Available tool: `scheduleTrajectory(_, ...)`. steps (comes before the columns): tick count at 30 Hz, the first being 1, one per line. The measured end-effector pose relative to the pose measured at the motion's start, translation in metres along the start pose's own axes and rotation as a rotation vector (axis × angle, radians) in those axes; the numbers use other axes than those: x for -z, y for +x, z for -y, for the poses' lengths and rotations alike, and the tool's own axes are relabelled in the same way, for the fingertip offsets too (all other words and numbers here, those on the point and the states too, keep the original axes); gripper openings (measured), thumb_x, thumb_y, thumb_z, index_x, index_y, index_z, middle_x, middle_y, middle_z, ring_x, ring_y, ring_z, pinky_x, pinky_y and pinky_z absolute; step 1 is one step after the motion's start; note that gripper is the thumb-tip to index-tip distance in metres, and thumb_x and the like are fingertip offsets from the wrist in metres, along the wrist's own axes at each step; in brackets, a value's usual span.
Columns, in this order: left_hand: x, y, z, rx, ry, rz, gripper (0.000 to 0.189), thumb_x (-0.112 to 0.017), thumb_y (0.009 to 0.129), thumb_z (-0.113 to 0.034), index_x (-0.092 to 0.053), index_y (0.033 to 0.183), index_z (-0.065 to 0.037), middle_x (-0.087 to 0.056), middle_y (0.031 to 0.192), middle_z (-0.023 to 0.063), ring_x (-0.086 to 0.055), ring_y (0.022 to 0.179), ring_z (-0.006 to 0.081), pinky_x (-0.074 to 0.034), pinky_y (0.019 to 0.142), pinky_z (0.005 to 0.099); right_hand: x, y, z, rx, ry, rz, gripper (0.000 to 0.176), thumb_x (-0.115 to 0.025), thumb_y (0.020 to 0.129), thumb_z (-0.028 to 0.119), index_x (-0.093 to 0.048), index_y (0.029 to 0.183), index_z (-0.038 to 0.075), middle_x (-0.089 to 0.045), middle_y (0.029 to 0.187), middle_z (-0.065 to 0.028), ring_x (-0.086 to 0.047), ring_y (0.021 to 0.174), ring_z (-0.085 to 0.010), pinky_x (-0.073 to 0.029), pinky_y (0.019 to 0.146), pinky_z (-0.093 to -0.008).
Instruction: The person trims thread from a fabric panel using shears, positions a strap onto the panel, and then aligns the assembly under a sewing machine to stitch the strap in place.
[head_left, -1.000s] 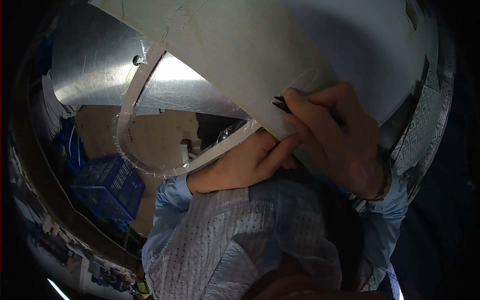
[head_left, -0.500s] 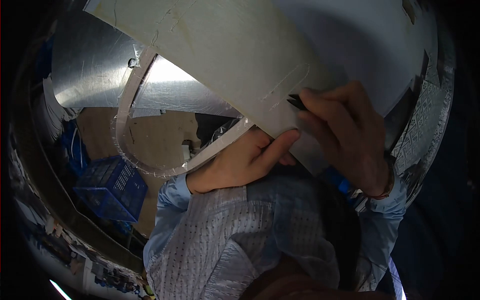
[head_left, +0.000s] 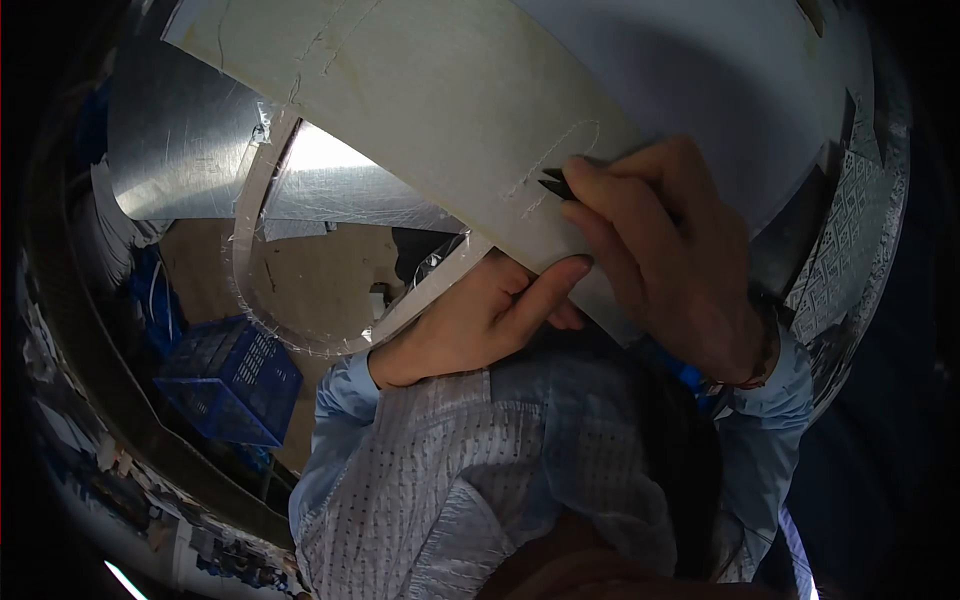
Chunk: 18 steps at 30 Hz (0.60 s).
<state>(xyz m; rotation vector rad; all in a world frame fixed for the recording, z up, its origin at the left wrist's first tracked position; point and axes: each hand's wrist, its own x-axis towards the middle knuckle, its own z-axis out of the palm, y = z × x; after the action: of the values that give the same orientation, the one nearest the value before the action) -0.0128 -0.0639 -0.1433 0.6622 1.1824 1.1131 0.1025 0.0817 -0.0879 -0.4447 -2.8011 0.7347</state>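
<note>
A pale, stiff sheet (head_left: 430,120) with loose thread lines spreads across the upper middle. On it a long, narrow loop of stitching (head_left: 560,150) shows. My right hand (head_left: 670,250) pinches a small black two-pointed tool (head_left: 553,183), its tips on or just over the sheet beside that stitching; most of it is hidden in the fingers. My left hand (head_left: 480,315) grips the sheet's near corner, thumb on top and fingers underneath. A pale curved strip (head_left: 245,230) with frayed threads hangs in a U from the sheet's left edge, passing by my left hand.
Under the sheet lies a scratched metal surface (head_left: 180,150). A blue plastic crate (head_left: 230,380) stands on the floor at lower left. Patterned sheets (head_left: 850,230) are at the right, and a stack of white sheets (head_left: 115,205) sits at the far left.
My right hand and the black tool have moved left and slightly up along the stitching. The sheet has shifted slightly left; my left hand keeps its grip.
</note>
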Motion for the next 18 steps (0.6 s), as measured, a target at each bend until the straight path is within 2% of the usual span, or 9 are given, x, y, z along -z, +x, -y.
scheduleTrajectory(12,0.001,0.0,-0.004,-0.06,0.029,0.009,0.038,-0.052,0.104,-0.028,-0.069,0.091,0.003,-0.072,0.071,0.0087,-0.071,0.068,0.0161,-0.055,0.063,0.0263,0.007,-0.001,-0.004,-0.03,-0.029,-0.02,0.023,-0.074,0.084,0.005,-0.066,0.105,0.004,-0.053,0.086,-0.0084,-0.058,0.066,-0.019,-0.047,0.054,-0.0316)
scheduleTrajectory(14,-0.001,-0.004,-0.006,0.04,0.045,0.049,0.03,-0.05,0.104,-0.021,-0.068,0.098,0.003,-0.073,0.076,0.0082,-0.07,0.077,0.0136,-0.051,0.073,0.0236,0.01,-0.01,-0.004,-0.065,-0.006,-0.03,0.023,-0.074,0.084,0.005,-0.066,0.106,0.004,-0.054,0.086,-0.0084,-0.058,0.066,-0.0195,-0.047,0.054,-0.0316)
scheduleTrajectory(18,0.0,-0.005,-0.005,-0.017,0.13,0.066,0.035,-0.05,0.105,-0.024,-0.071,0.092,0.001,-0.073,0.073,0.006,-0.07,0.077,0.0136,-0.052,0.074,0.0246,0.006,-0.01,-0.002,-0.07,-0.046,-0.03,0.023,-0.074,0.084,0.006,-0.066,0.106,0.003,-0.055,0.087,-0.0086,-0.058,0.066,-0.0203,-0.046,0.054,-0.0316)
